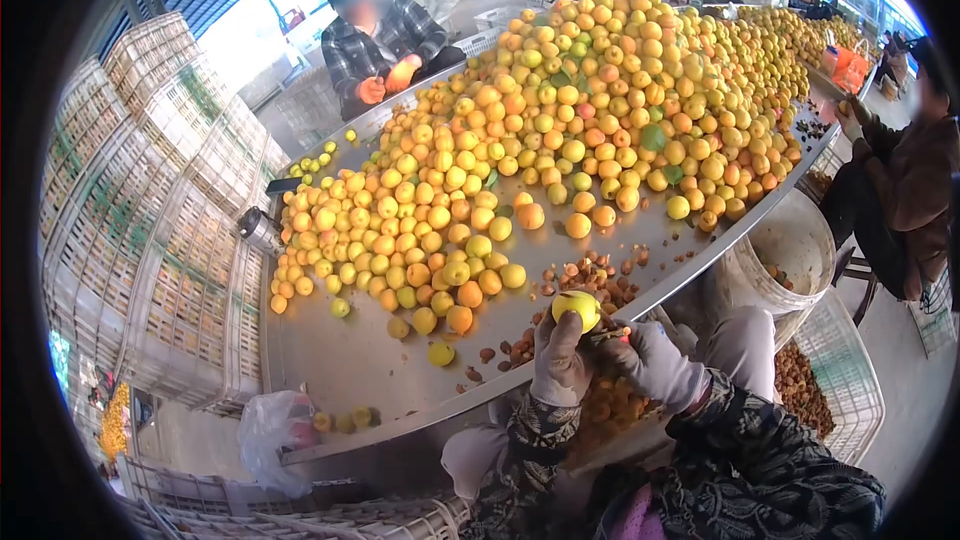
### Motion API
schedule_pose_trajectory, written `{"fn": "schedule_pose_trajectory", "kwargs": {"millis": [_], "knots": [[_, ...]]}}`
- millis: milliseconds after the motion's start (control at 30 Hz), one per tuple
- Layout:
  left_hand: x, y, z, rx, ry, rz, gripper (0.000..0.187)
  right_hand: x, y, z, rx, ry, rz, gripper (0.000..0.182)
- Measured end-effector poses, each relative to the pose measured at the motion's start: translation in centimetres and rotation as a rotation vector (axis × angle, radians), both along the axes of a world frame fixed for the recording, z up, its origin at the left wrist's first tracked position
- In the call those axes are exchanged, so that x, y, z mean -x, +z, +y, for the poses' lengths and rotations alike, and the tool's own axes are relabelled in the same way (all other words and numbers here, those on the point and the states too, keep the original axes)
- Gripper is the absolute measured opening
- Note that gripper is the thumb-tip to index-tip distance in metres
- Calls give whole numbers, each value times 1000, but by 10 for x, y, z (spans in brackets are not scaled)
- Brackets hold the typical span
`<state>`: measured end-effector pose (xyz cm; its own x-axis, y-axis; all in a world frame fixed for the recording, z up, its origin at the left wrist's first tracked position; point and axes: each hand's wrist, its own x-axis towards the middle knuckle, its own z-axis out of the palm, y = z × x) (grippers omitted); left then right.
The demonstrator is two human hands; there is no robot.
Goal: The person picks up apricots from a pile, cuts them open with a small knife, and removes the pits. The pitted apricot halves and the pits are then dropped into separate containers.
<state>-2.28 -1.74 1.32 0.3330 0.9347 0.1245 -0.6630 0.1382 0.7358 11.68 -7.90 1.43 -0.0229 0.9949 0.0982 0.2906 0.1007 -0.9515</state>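
My left hand (560,365), in a pale glove, is closed around a yellow-green apricot (575,311) held up at the front edge of the metal table. Just right of it, my right hand (655,360), also gloved, is closed on a small dark tool (606,336) with a bit of red showing; its tip meets or lies close to the apricot, and its exact kind is hidden by the fingers. Behind the hands, brown apricot pits (590,280) lie scattered on the table. Below them, more apricots (612,402) show between my arms.
A big heap of apricots (620,90) covers the metal table (350,360). Stacked plastic crates (150,230) stand at left. A white bucket (790,240) and a crate of pits (800,390) are at right. A plastic bag (270,440) hangs at the near corner. Several people sit around.
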Motion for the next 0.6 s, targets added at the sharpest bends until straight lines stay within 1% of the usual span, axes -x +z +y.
{"fn": "schedule_pose_trajectory", "kwargs": {"millis": [33,67,100,133,167,200,267,300,333,367,400,433,467,500,533,567,600], "knots": [[2,2,3,-59,-17,32,32,-4,0,1,-26,29,-73,44],[5,3,5,-56,-14,30,32,-8,1,4,-57,59,-150,44],[9,4,8,-156,-35,105,30,-11,3,4,-65,70,-239,44],[14,6,12,-255,-55,180,29,-13,8,7,-63,72,-241,44],[22,14,17,-288,-98,314,30,-15,13,8,-50,97,-313,43],[27,23,19,-286,-96,315,30,-15,16,9,-39,122,-385,43],[36,38,23,-207,-214,375,29,-11,16,12,-91,137,-355,43],[41,37,27,-204,-214,379,29,-9,15,12,-141,145,-323,44],[45,34,33,-210,-301,437,30,-8,6,12,-141,143,-320,44],[45,33,36,-217,-387,492,30,-8,-9,12,-142,138,-193,43],[42,31,32,-220,-388,492,30,-5,-12,12,-143,132,-67,42],[33,26,23,-196,-219,411,31,-4,-12,10,-146,130,-68,42],[24,22,14,-171,-52,328,32,-2,-9,8,-70,127,66,41],[12,15,6,-173,-53,327,32,1,-5,6,6,123,198,40],[-1,7,0,-90,36,194,34,6,-10,6,2,123,196,40],[-6,5,-1,-7,126,59,36,12,-18,6,2,97,290,38],[-5,5,0,-8,131,55,36,15,-23,7,6,73,384,37]]}}
